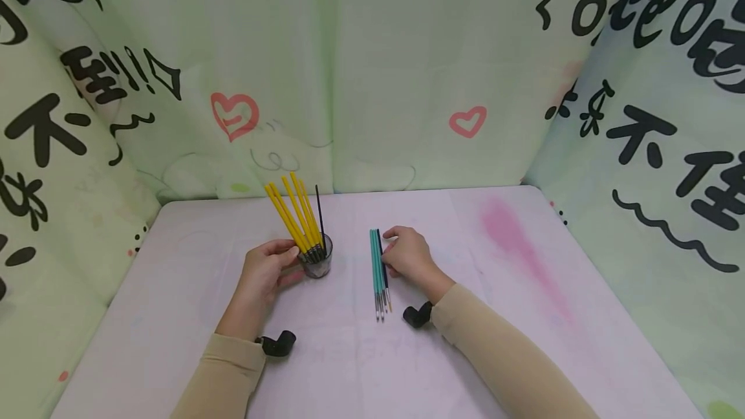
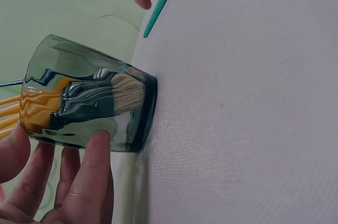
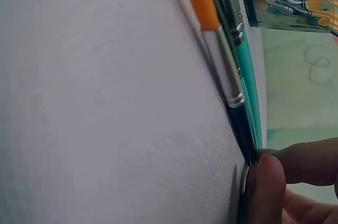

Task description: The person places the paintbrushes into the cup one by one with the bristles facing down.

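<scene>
A smoky, see-through glass (image 1: 317,270) stands upright on the table, holding several yellow-handled brushes (image 1: 284,213) and one thin dark-handled brush (image 1: 319,209), bristles down. My left hand (image 1: 262,270) grips the glass from its left side, with thumb near the rim and fingers along the wall (image 2: 91,174). To the right lie several teal-handled brushes (image 1: 374,260), side by side, bristle ends toward me. Along their right edge lies a dark-handled brush (image 3: 242,131) with orange bristles. My right hand (image 1: 409,254) pinches its dark handle between thumb and forefinger.
A pale pink cloth covers the table (image 1: 495,348), with a darker pink smear (image 1: 518,244) at the right. Printed fabric walls (image 1: 390,70) rise behind and on both sides. A black wrist mount (image 1: 279,344) juts out from each sleeve.
</scene>
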The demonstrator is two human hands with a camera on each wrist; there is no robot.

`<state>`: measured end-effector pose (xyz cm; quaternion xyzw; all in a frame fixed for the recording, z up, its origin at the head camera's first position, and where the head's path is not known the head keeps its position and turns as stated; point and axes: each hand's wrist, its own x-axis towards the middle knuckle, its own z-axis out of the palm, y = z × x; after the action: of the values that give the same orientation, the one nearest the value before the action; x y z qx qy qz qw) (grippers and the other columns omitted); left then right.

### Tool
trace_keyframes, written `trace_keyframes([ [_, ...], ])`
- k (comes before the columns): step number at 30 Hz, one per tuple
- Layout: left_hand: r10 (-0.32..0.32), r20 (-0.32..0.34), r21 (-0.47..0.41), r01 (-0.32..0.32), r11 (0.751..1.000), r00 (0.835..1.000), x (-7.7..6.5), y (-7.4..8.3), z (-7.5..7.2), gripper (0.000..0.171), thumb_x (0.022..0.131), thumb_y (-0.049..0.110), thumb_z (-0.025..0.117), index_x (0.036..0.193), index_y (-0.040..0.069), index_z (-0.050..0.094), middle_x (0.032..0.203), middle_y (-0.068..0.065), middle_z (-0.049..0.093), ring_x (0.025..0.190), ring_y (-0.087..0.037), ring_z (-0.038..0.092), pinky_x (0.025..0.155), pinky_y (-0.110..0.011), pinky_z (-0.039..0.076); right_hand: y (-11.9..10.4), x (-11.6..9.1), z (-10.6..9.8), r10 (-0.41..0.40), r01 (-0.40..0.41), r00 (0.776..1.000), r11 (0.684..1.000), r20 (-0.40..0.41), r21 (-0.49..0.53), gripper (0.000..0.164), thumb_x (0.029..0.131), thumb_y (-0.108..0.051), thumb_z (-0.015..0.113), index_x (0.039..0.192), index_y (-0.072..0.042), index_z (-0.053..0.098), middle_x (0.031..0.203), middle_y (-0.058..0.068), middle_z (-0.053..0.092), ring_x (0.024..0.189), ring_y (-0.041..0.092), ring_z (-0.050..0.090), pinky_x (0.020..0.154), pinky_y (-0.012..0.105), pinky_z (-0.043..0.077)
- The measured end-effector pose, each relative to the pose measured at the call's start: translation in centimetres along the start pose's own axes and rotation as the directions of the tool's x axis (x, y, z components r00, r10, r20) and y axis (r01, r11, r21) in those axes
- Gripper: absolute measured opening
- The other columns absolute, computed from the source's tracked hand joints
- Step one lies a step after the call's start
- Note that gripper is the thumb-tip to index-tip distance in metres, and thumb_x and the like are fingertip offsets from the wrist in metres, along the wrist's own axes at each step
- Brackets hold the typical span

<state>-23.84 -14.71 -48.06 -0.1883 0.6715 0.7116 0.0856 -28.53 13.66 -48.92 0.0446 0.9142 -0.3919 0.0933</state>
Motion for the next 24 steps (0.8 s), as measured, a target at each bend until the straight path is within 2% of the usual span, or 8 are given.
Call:
trace_keyframes([
  [4, -0.006, -0.001, 0.004, 0.006, 1.0, 1.0, 0.0, 0.0, -0.1, 0.036, 0.105, 0.011, 0.069, 0.14, 0.003, 0.067, 0.139, -0.016, 0.065, 0.113, -0.022, 0.071, 0.098, -0.043, 0.067, -0.3, 0.2, 0.1, -0.011, 0.011, 1.0, 0.998, 0.007, -0.059, 0.048, 0.087, -0.001, 0.071, 0.134, -0.008, 0.068, 0.063, 0.0, 0.069, 0.046, 0.011, 0.063, 0.053, 0.022, 0.047],
  [14, 0.002, 0.004, 0.004, -0.002, 1.0, 1.0, 0.2, -0.2, -0.2, 0.036, 0.105, 0.012, 0.07, 0.14, 0.003, 0.067, 0.136, -0.016, 0.066, 0.111, -0.022, 0.072, 0.095, -0.042, 0.068, -1.1, 0.3, 0.2, 0.0, 0.0, 1.0, 0.988, 0.0, -0.153, 0.051, 0.086, -0.003, 0.074, 0.136, -0.007, 0.068, 0.063, 0.0, 0.07, 0.047, 0.01, 0.064, 0.058, 0.022, 0.049],
  [19, 0.0, 0.009, 0.007, 0.0, 1.0, 1.0, 0.2, -0.2, -0.2, 0.036, 0.105, 0.011, 0.07, 0.139, 0.003, 0.067, 0.137, -0.016, 0.065, 0.11, -0.022, 0.072, 0.095, -0.042, 0.067, -1.0, 0.5, 0.5, 0.005, -0.009, 1.0, 0.982, -0.022, -0.187, 0.053, 0.084, -0.004, 0.076, 0.136, -0.008, 0.069, 0.055, -0.002, 0.064, 0.045, 0.01, 0.06, 0.056, 0.022, 0.049],
  [24, 0.004, 0.016, -0.005, -0.003, 1.0, 1.0, 0.2, -0.2, -0.2, 0.036, 0.104, 0.011, 0.071, 0.139, 0.002, 0.067, 0.135, -0.016, 0.066, 0.109, -0.021, 0.073, 0.096, -0.043, 0.067, -1.2, 0.6, 0.6, 0.0, -0.005, 1.0, 0.979, -0.028, -0.205, 0.055, 0.082, -0.002, 0.07, 0.137, -0.007, 0.069, 0.057, -0.001, 0.064, 0.048, 0.012, 0.058, 0.054, 0.023, 0.048],
])
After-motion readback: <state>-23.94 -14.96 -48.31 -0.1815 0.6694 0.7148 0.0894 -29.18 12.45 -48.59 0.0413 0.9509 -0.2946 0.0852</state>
